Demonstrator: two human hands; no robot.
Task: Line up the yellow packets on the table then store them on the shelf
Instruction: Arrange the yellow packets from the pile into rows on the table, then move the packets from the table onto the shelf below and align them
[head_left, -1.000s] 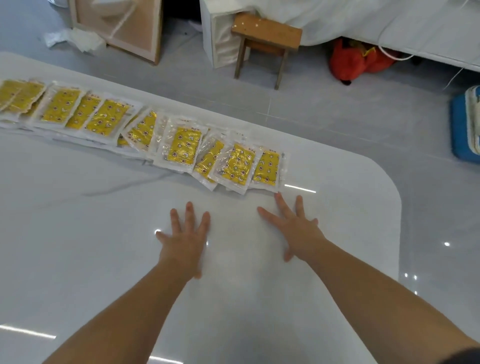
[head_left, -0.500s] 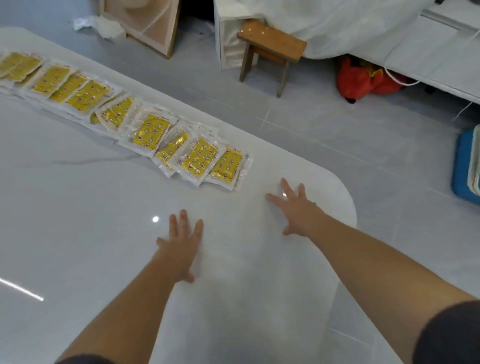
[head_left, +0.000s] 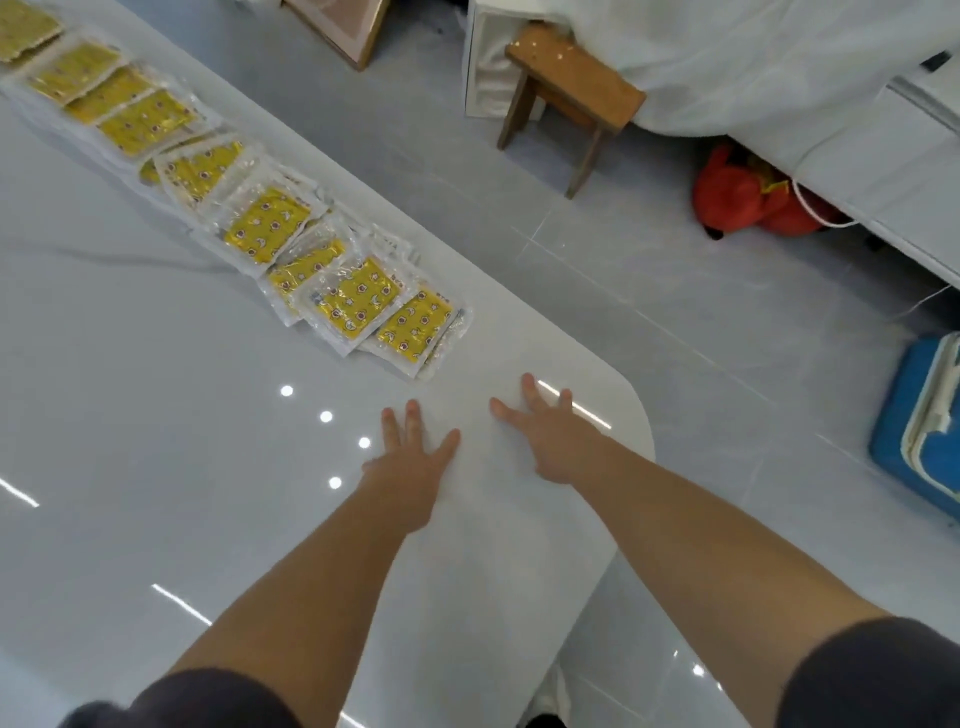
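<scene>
Resting flat with fingers spread and holding nothing, left hand (head_left: 410, 462) and right hand (head_left: 550, 441) lie on the table (head_left: 156, 467); yellow packets (head_left: 270, 228) already line the upper left, so gathering them for the shelf seems next.

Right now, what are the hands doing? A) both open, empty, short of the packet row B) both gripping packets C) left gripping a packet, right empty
A: the left hand and right hand have straight fingers and hold nothing, apart from the yellow packets.
</scene>
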